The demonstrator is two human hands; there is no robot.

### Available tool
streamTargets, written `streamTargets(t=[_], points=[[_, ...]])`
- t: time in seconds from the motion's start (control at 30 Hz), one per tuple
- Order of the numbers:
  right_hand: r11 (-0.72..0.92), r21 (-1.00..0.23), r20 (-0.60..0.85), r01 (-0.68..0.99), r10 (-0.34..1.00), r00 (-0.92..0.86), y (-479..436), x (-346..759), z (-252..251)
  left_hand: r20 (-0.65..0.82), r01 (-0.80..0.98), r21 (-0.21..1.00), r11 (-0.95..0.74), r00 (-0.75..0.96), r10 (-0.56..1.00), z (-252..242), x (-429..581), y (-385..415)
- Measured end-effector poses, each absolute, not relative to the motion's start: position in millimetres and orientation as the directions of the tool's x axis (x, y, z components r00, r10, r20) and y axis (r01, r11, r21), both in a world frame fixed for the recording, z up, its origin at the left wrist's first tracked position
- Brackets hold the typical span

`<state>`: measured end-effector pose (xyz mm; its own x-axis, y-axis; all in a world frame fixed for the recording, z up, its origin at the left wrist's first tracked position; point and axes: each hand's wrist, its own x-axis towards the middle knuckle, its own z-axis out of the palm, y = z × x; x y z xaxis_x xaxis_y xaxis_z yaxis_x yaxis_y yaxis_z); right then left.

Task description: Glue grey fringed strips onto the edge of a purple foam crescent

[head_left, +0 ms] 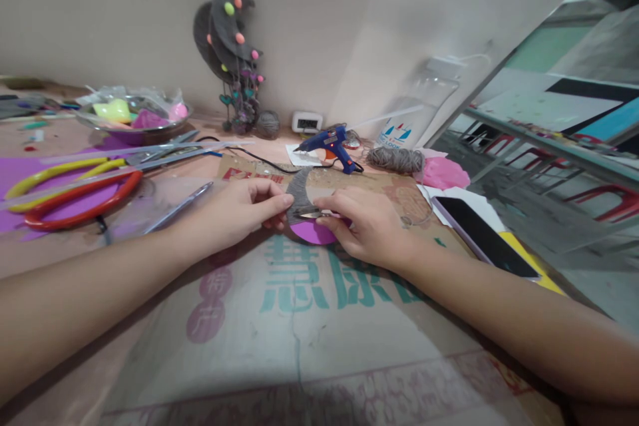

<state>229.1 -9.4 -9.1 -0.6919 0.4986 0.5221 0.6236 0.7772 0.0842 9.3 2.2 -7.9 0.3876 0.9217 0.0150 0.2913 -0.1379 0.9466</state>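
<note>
A crescent shape (pixel 299 194), its upper part wrapped in grey yarn and its lower part bare purple (pixel 313 233), sits between my two hands. My left hand (pixel 259 203) pinches its left edge between thumb and fingers. In my right hand (pixel 367 223) is a small pointed metal tool (pixel 312 214), perhaps thread snips, its tips lying over the yarn wrapping. The fingers cover most of this tool. Beneath both hands lies a printed cardboard sheet (pixel 239 359). A strand of grey yarn (pixel 419 218) loops beside my right hand.
Behind the hands stands a blue glue gun (pixel 332 143). Grey yarn (pixel 394 160), pink material (pixel 444 172) and a phone (pixel 484 236) are at right. Large scissors (pixel 82 213), a pen (pixel 180 206) and a metal bowl (pixel 134 136) are at left. A decorated moon ornament (pixel 227 33) hangs behind.
</note>
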Motion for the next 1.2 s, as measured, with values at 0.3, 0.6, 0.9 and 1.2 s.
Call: streamTargets(t=[0.3,0.6,0.9,1.2], points=[[0.749,0.104,0.507,0.654,0.526,-0.683,-10.6,228.3,-8.5,0.011,0.253,0.961,-0.115,0.379,0.926,-8.4,9.5,2.4],[0.734,0.12,0.5,0.669,0.537,-0.679,-12.8,226.9,-9.2,0.015,0.27,0.955,-0.123,0.37,0.929,-6.5,10.2,1.4],[0.73,0.139,0.5,0.669,0.531,-0.684,-11.1,225.2,-10.5,0.022,0.299,0.943,-0.149,0.39,0.921,-6.7,9.4,1.9],[0.736,0.129,0.494,0.664,0.533,-0.687,-9.2,226.8,-13.1,0.017,0.31,0.939,-0.147,0.386,0.922,-5.8,9.1,0.9]])
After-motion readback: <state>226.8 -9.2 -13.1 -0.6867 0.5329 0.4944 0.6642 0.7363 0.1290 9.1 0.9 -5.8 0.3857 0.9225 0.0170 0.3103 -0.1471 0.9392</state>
